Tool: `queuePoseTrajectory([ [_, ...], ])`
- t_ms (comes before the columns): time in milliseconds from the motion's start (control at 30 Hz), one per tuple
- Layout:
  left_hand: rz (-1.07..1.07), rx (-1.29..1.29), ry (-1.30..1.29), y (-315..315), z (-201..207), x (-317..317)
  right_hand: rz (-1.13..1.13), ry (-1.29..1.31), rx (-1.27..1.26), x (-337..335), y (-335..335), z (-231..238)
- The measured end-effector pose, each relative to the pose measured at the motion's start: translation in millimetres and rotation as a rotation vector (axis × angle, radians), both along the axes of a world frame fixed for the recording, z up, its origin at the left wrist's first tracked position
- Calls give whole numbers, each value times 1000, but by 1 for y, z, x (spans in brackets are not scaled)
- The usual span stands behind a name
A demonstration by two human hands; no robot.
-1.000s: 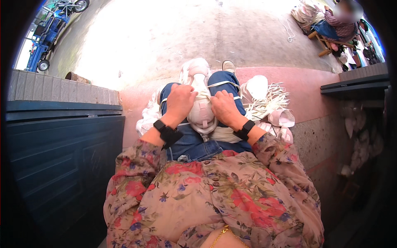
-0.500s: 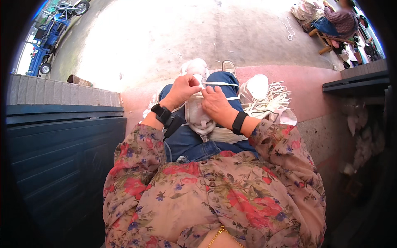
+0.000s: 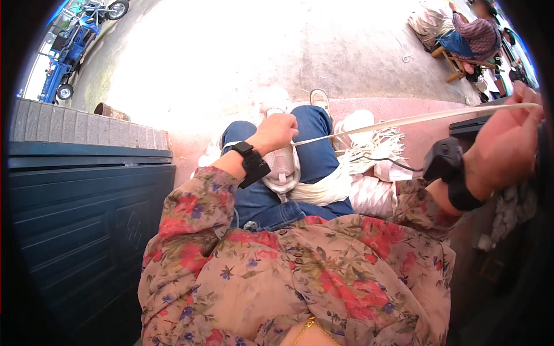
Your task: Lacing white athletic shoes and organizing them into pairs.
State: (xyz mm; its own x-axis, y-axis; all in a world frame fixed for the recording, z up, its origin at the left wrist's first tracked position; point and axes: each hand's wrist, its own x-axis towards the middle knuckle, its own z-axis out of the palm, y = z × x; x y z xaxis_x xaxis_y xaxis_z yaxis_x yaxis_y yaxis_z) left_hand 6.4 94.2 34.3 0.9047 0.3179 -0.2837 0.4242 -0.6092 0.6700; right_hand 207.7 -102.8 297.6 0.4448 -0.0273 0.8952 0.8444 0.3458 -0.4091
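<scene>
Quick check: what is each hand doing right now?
Left hand: closed on the white shoe on the lap, pinning it.
Right hand: closed on the pale strip, stretched taut out to the side.

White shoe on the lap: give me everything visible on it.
The white shoe looks like a pale mesh-and-leather upper with stitched panels. It lies on the jeans-clad thigh, partly covered by the left hand, which presses on it. A pale cord runs taut from it to the raised right hand.

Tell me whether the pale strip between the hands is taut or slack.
Taut: the strip runs straight from left hand to raised right hand.
</scene>
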Motion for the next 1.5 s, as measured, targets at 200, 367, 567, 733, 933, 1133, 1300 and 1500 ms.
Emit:
queuePoseTrajectory([
  [200, 110, 234, -39, 28, -19, -73, 904, 833, -357, -18, 27, -79],
  [367, 68, 196, -35, 16, -9, -85, 1067, 1405, -942, -90, 66, -204],
  [567, 296, -189, -101, 21, 1, -89, 944, 1169, -1372, -165, 82, -269],
  [733, 499, -424, -143, 23, -7, -96, 552, 536, -1361, -182, 92, -295],
  [933, 558, -449, -161, 18, -10, -100, 341, 188, -1479, -184, 101, -282],
  [1133, 640, -539, -178, 19, -4, -95, 376, -246, -1516, -181, 104, -279],
  [1300, 705, -698, -177, 18, 16, -90, 1178, 816, -1527, -142, 81, -245],
  [1500, 664, -634, -53, 16, 12, -84, 1330, 1207, 130, -7, -19, -96],
])
